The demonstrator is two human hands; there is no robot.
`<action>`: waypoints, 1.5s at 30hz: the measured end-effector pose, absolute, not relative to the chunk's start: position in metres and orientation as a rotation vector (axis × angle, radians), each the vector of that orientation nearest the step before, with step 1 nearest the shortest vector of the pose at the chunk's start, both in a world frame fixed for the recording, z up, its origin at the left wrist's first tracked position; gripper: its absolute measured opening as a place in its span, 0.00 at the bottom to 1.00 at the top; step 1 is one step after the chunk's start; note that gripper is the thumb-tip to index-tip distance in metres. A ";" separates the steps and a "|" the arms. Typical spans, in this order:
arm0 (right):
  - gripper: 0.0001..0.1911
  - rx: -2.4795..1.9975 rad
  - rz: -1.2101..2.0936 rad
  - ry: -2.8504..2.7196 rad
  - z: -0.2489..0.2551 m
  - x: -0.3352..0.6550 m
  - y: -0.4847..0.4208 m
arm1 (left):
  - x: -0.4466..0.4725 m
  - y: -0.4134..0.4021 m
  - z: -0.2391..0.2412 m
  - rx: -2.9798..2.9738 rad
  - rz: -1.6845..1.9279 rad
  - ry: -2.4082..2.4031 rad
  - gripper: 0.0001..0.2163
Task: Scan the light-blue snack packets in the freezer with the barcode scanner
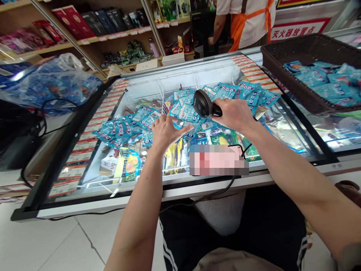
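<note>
My right hand (234, 114) grips a black handheld barcode scanner (203, 104), its head tilted over a heap of small blue packets (184, 107). To the left, my left hand (166, 131) is spread with thumb and fingers apart at the near side of the heap. Whether its fingertips touch a packet I cannot tell. The packets lie loose across the glass top of a chest freezer (84, 188), with barcodes showing on several. Near the front edge lies a phone (239, 149), its screen blurred out. A black cable (208, 194) runs along that edge.
A dark brown basket (282, 84) with more blue packets stands at the right. Plastic-wrapped blue packs (59, 84) are piled at the left. Behind the freezer are stocked shelves (118, 32) and a person in an orange apron (238, 28).
</note>
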State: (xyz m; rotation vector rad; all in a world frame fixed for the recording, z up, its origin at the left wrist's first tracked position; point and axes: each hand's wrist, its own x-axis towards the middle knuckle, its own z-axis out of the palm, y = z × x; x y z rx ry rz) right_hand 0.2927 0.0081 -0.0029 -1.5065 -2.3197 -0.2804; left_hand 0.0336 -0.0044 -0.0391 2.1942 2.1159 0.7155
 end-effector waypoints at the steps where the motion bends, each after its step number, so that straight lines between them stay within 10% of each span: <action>1: 0.21 -1.506 -0.286 -2.322 -0.002 0.293 0.008 | 0.034 -0.004 -0.041 2.194 0.706 2.103 0.34; 45: 0.20 -1.199 -0.270 -2.515 -0.001 0.286 -0.003 | 0.004 0.005 -0.034 1.991 1.343 1.565 0.20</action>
